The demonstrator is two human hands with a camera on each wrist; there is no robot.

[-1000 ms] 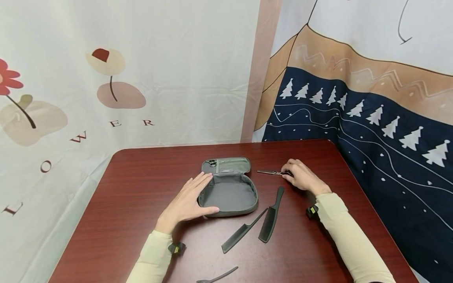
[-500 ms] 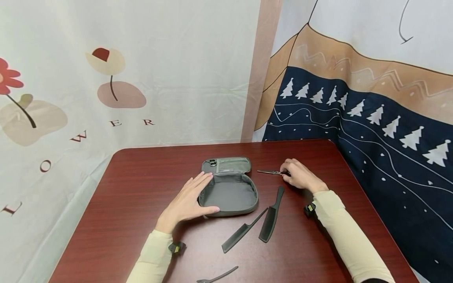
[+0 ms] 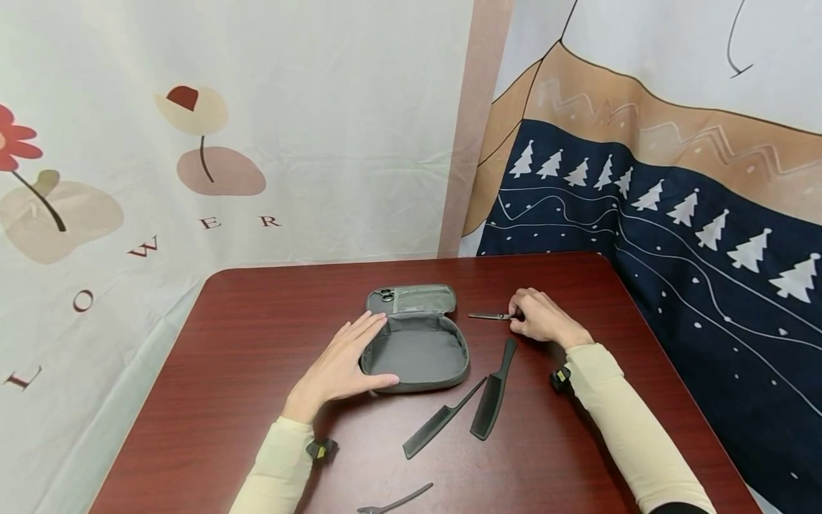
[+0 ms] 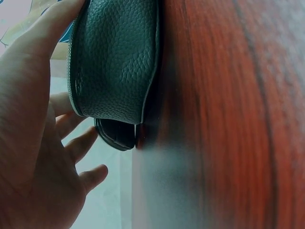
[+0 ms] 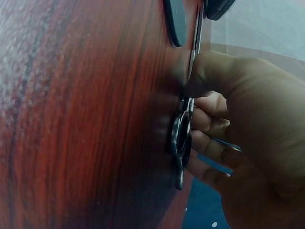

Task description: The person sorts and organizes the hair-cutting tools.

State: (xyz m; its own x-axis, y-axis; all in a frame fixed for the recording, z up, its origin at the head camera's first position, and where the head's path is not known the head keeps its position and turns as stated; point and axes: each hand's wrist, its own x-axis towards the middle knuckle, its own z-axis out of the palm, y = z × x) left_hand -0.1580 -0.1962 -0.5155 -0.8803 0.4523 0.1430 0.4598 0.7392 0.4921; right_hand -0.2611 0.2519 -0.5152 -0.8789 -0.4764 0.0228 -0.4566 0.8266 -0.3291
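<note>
- The right hand (image 3: 546,318) pinches the scissors (image 3: 489,316) between thumb and curled fingers; slim metal blades jut past the fingertips toward the case (image 3: 417,389), the glossy looped handles beside the other fingers.
- The left hand (image 3: 337,368) has its fingers straight and spread against that case, pebbled and leathery outside, rounded at the corners.
- Below the right fingers, a broad comb (image 3: 491,405) lies on the wood-grained table (image 3: 212,371).

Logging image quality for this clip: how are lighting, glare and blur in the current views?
Head view: bright, fairly sharp, with soft glare on the near tabletop; left wrist view: dim left hand, dark case with readable grain, blurry pale patch below; right wrist view: dim, soft right hand, dark shadow by the scissors, speckled glare at upper left.
</note>
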